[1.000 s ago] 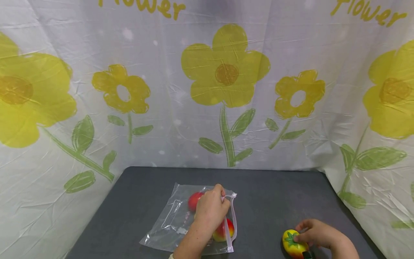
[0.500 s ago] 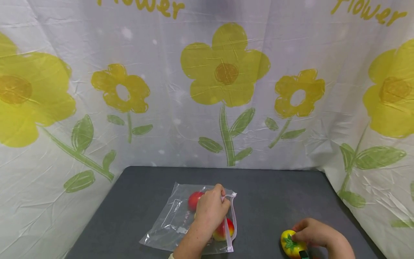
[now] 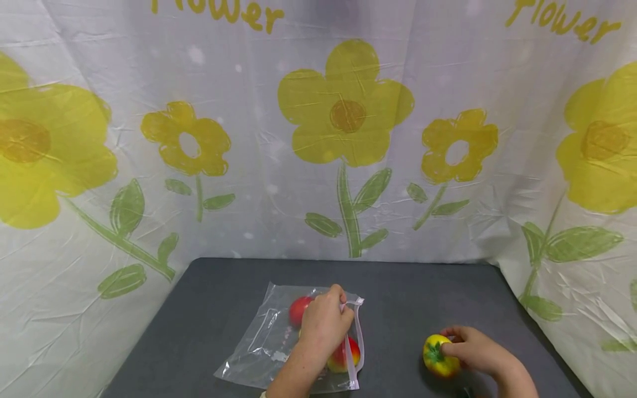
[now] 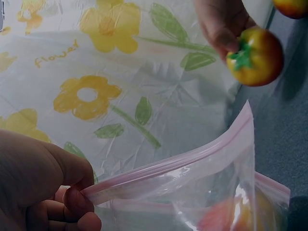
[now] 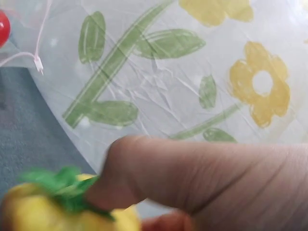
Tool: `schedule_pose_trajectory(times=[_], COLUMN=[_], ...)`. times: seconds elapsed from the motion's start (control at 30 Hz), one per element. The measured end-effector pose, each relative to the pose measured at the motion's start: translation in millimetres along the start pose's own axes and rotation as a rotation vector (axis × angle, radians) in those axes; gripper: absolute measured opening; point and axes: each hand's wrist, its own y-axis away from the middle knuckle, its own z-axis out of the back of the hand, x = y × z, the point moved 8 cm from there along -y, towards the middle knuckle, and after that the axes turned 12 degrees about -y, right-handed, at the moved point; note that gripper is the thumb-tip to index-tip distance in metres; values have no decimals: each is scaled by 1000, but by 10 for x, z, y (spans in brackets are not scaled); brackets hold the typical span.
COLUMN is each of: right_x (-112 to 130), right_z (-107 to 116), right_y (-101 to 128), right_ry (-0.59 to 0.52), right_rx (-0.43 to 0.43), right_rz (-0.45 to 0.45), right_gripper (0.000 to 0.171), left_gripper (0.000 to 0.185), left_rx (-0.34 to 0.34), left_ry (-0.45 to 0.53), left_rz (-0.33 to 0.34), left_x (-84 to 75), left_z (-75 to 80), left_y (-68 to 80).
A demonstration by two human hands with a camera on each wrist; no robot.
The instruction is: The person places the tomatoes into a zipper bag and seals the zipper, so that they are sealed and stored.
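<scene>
My left hand (image 3: 325,318) pinches the pink zip edge of a clear zip-top plastic bag (image 3: 254,342) lying on the dark table. In the left wrist view the lifted zip edge (image 4: 163,168) stretches away from the thumb and fingers, and the mouth gapes. Inside the bag are a red round fruit (image 3: 299,310) and a red-yellow fruit (image 3: 338,359), partly hidden. To the right of the bag, my right hand (image 3: 480,351) grips a yellow-red toy fruit (image 3: 438,359) with a green leafy top; it hangs above the table. The thumb presses its green top (image 5: 67,190).
Another red-yellow fruit (image 4: 291,7) shows at the top corner of the left wrist view. A white curtain (image 3: 249,182) with printed yellow flowers surrounds the dark table (image 3: 398,298) at the back and sides.
My right hand has raised the toy fruit and carried it a little left and away from me. My left hand and the bag have stayed still.
</scene>
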Motion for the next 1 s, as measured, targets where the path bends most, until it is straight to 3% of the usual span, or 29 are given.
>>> schedule_pose_trajectory(times=[0.43, 0.87, 1.0], right_x=[261, 327, 351], right_z=[-222, -591, -721], right_y=[-110, -262, -288], right_ry=[-88, -88, -110], right_rx=[-90, 14, 58], right_rz=[101, 159, 175], right_gripper=[50, 48, 47], left_gripper=[18, 15, 21], left_rx=[-5, -43, -15], left_ry=[-34, -48, -57], left_rz=[3, -17, 4], left_x=[3, -12, -4], left_z=[-14, 25, 5], left_y=[-23, -30, -44])
